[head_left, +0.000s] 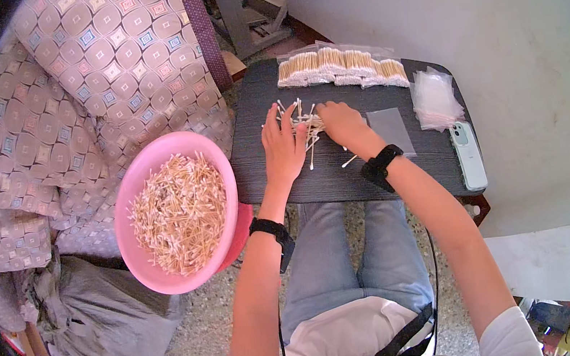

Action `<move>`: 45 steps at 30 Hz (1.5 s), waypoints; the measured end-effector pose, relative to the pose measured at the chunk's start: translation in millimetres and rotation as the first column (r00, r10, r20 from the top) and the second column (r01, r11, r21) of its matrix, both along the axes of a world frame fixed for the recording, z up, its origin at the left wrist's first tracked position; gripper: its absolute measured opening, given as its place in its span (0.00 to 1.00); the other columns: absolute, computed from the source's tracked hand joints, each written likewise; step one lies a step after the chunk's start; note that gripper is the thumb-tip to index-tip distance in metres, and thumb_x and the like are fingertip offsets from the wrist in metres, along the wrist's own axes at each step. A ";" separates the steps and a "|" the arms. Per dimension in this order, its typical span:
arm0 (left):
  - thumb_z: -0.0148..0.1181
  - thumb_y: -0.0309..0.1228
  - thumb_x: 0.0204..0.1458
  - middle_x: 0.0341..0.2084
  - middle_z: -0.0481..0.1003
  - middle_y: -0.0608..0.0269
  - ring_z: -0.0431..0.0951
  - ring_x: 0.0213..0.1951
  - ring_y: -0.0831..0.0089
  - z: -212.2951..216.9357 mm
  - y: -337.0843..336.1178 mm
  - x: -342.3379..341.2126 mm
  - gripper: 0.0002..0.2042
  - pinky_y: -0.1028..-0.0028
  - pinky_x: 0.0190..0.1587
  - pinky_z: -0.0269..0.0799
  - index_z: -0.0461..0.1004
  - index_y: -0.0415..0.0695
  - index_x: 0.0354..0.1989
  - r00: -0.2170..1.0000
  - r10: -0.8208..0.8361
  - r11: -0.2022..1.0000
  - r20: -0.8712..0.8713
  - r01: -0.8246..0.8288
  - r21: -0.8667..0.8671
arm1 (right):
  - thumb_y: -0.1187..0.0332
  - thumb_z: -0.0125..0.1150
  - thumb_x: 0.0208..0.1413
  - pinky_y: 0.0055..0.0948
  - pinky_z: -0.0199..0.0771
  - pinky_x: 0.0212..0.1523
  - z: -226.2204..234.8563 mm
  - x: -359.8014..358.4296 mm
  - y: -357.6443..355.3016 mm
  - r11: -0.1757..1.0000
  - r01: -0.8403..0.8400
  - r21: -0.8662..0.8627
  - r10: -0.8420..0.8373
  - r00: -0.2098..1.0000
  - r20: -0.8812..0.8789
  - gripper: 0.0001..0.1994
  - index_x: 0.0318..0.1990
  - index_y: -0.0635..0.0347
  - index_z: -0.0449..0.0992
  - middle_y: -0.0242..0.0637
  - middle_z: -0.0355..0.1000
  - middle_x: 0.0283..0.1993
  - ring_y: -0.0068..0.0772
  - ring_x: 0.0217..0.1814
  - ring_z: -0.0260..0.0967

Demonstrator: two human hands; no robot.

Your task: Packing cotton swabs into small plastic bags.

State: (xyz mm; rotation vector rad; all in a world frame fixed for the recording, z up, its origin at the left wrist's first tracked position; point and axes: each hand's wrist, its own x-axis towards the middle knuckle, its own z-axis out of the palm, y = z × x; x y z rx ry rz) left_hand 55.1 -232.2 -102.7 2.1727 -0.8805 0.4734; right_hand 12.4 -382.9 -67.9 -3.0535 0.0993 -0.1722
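Swab pile (304, 123): partly covered by both hands; count could not be told.
Right grip (341, 123): fingertips hidden among swabs.
Bench (328, 172): near edge overlapped by forearms.

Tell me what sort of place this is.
Probably a home used for piecework: a patterned sofa, a low dark table with bagged cotton swabs, and a pink basin of loose ones on a speckled floor.

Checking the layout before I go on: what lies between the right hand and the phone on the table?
In the head view, an empty clear bag lies flat on the dark table between the right hand and the phone.
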 end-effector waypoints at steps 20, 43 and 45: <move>0.46 0.42 0.56 0.52 0.61 0.50 0.58 0.57 0.55 -1.9 1.4 -1.2 0.21 0.55 0.60 0.47 0.61 0.44 0.55 0.999 -0.026 0.999 0.034 0.025 0.028 | 0.68 0.47 0.55 0.45 0.71 0.37 9.0 -12.1 -33.8 0.970 0.107 0.220 -0.159 0.959 0.233 0.08 0.37 0.64 0.66 0.48 0.72 0.34 0.53 0.39 0.71; 0.52 0.40 0.53 0.48 0.64 0.51 0.56 0.56 0.51 1.0 2.4 -2.4 0.20 0.56 0.58 0.51 0.64 0.42 0.51 0.993 -0.031 1.000 0.110 0.031 0.006 | 0.56 0.49 0.56 0.37 0.70 0.21 24.2 -48.1 -27.9 0.971 0.183 -0.152 -0.139 0.956 0.260 0.11 0.37 0.52 0.67 0.36 0.71 0.20 0.39 0.25 0.73; 0.53 0.39 0.52 0.48 0.64 0.51 0.56 0.56 0.51 5.0 2.6 -4.0 0.20 0.56 0.58 0.51 0.64 0.42 0.50 0.991 -0.013 1.000 0.136 0.012 0.006 | 0.56 0.48 0.57 0.39 0.70 0.22 27.2 -49.6 -22.3 0.972 0.225 -0.064 -0.205 0.952 0.229 0.11 0.37 0.51 0.67 0.36 0.71 0.20 0.40 0.25 0.73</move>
